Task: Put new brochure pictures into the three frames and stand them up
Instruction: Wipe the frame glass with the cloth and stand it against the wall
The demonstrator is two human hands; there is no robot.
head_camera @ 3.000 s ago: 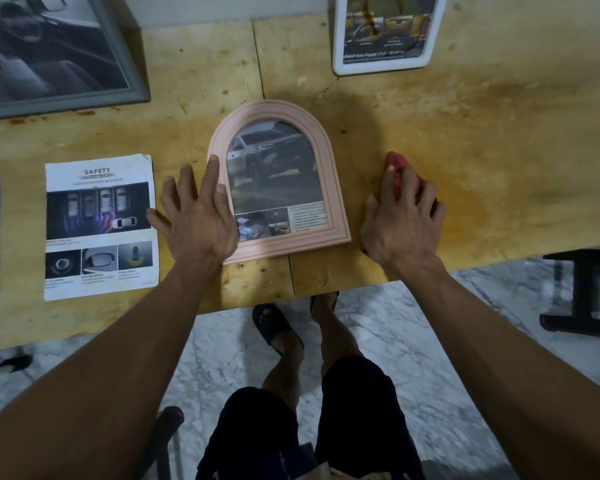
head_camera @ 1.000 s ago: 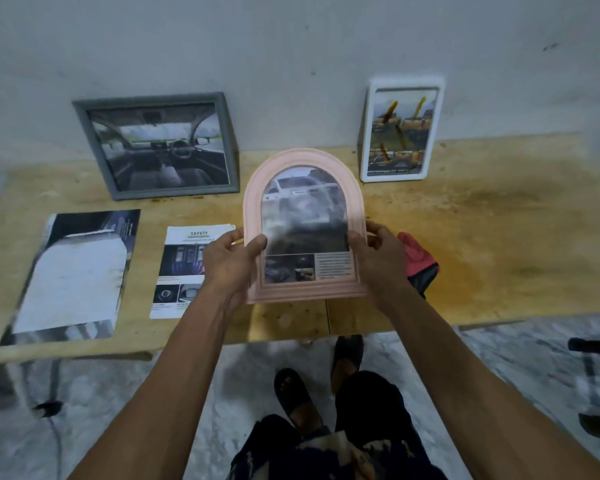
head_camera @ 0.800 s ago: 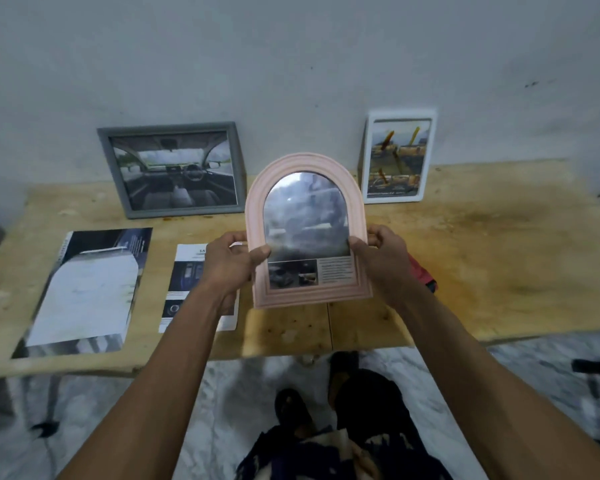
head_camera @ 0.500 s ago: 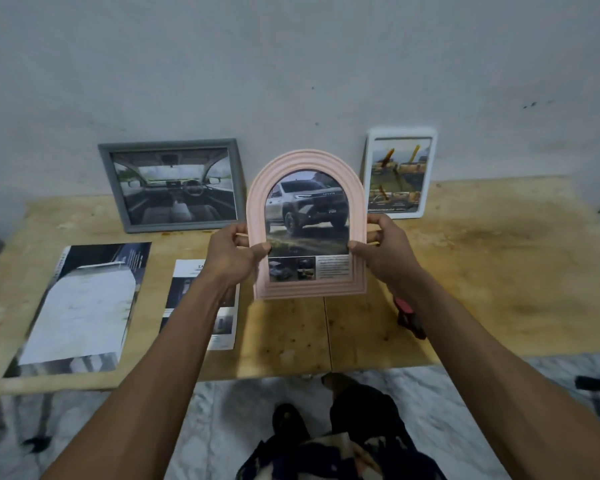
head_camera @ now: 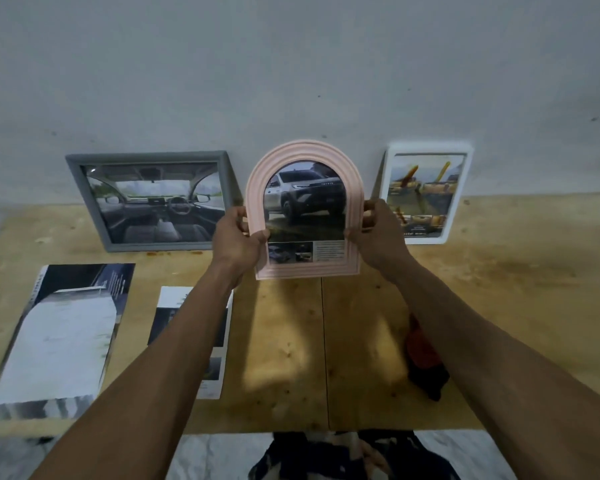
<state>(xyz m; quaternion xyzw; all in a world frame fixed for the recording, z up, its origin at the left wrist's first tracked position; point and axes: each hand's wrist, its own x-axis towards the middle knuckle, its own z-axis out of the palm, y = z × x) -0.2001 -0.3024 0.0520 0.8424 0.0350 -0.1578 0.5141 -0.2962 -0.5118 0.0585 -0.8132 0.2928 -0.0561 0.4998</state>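
Observation:
I hold a pink arched frame (head_camera: 305, 157) upright over the middle of the wooden table (head_camera: 520, 289). It shows a brochure picture of a silver pickup truck. My left hand (head_camera: 238, 242) grips its left edge and my right hand (head_camera: 378, 237) grips its right edge. Its bottom edge is near the table top; whether it touches is unclear. A grey frame (head_camera: 153, 200) with a car interior picture leans against the wall at the left. A white frame (head_camera: 426, 195) with a yellow machinery picture stands against the wall at the right.
Two loose brochure sheets lie flat at the left: a large one (head_camera: 63, 337) and a smaller one (head_camera: 191, 337) partly under my left forearm. A red and black cloth (head_camera: 425, 362) lies under my right forearm. The white wall (head_camera: 291, 64) rises directly behind the table.
The pink frame was lifted off the table where it lay flat, turned upright in both hands and carried back toward the wall between the other two frames.

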